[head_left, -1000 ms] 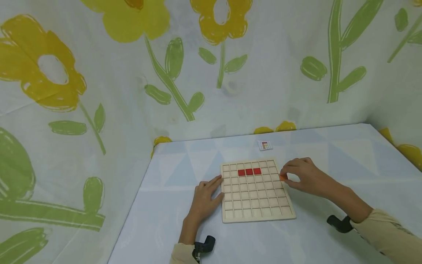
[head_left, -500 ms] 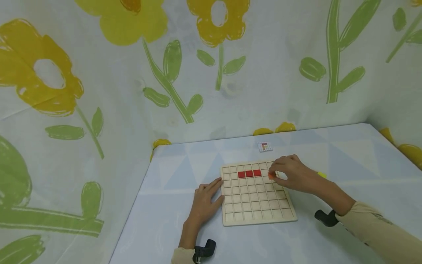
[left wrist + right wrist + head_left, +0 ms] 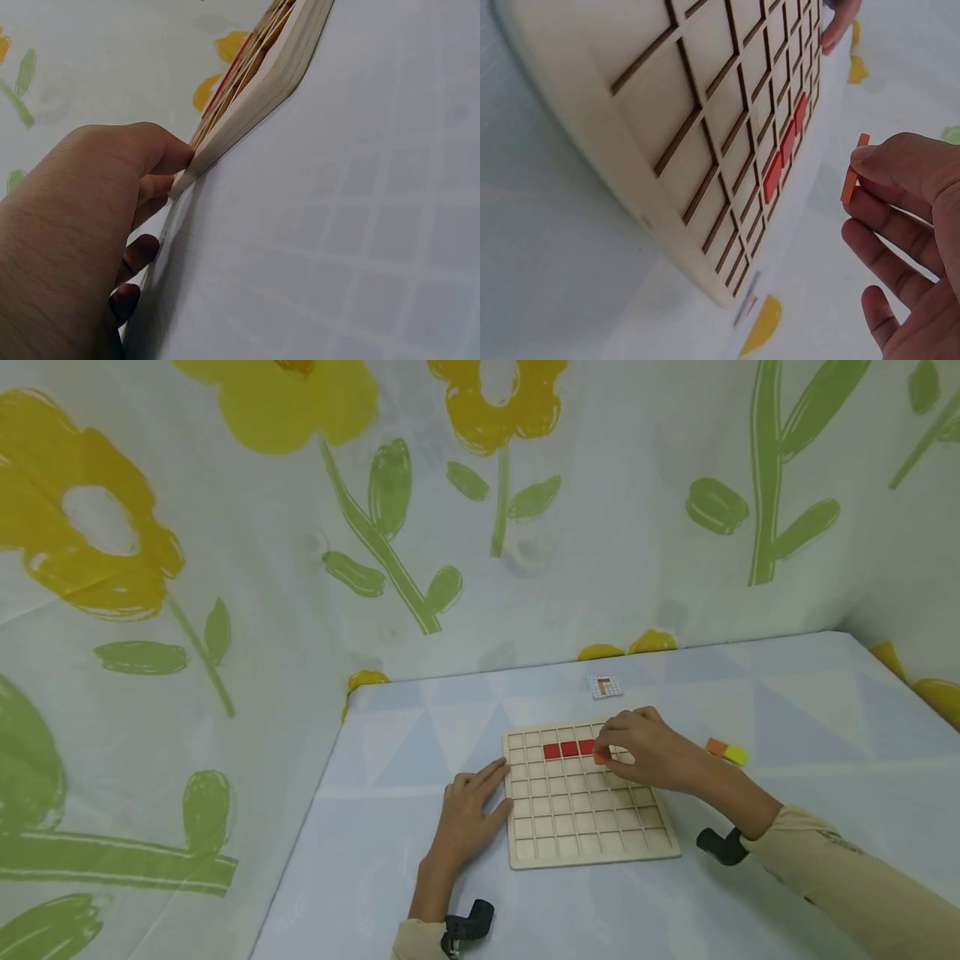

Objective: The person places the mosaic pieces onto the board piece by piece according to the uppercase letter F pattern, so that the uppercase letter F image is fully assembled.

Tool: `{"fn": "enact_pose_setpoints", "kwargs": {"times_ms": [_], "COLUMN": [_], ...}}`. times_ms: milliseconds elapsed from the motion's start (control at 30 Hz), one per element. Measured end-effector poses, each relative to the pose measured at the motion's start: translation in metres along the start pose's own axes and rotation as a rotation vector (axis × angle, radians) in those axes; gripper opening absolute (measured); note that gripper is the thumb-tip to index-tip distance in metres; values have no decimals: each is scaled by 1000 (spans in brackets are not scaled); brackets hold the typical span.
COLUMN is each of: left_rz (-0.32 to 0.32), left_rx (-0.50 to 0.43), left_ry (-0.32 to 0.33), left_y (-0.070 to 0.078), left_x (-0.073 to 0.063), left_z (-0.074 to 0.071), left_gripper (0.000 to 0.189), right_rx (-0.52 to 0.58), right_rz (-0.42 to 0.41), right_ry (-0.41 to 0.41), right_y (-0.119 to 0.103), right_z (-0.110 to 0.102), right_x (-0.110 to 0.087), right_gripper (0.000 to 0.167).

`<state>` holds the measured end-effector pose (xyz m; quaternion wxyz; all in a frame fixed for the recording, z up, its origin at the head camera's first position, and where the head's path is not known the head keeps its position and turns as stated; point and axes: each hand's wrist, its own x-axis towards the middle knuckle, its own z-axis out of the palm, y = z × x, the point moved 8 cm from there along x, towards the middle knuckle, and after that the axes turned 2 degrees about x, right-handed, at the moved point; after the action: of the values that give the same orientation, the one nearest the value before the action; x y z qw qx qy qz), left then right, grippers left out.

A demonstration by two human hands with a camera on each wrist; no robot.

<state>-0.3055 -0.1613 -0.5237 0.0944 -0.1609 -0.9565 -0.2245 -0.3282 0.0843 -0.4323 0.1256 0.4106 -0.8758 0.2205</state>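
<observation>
A wooden grid board lies on the table, with a row of 3 red square tiles set in its cells near the far side. My left hand rests at the board's left edge, fingers fairly straight, fingertips and thumb touching the rim. Over the right part of the board, my right hand pinches a thin orange square tile between thumb and fingertips. In the right wrist view this tile is held up on edge, above the board's surface, while the other fingers are loosely bent.
Right of the board, behind the right forearm, lie an orange tile and a yellow tile side by side. A small card with a coloured grid pattern lies beyond the board. Flower-printed cloth rises behind the table.
My right hand has moved left with the orange tile, from beside the board's right edge to over it, close to the red row. The loose tiles came into view. My left hand stays put.
</observation>
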Motion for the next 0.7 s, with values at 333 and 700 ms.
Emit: {"fn": "enact_pose_setpoints", "kwargs": {"times_ms": [333, 700], "left_rz": [-16, -7], "left_rx": [-7, -17], "left_ry": [-12, -15], "left_y": [0, 1], "left_x": [-1, 1], "left_z": [0, -2], "left_gripper": [53, 54], "right_rx": [10, 29], "right_rz": [-52, 21], "right_ry": [5, -89], "right_y": [-8, -7], "right_z": [14, 32], "right_x": [18, 37], "right_gripper": [15, 12]}}
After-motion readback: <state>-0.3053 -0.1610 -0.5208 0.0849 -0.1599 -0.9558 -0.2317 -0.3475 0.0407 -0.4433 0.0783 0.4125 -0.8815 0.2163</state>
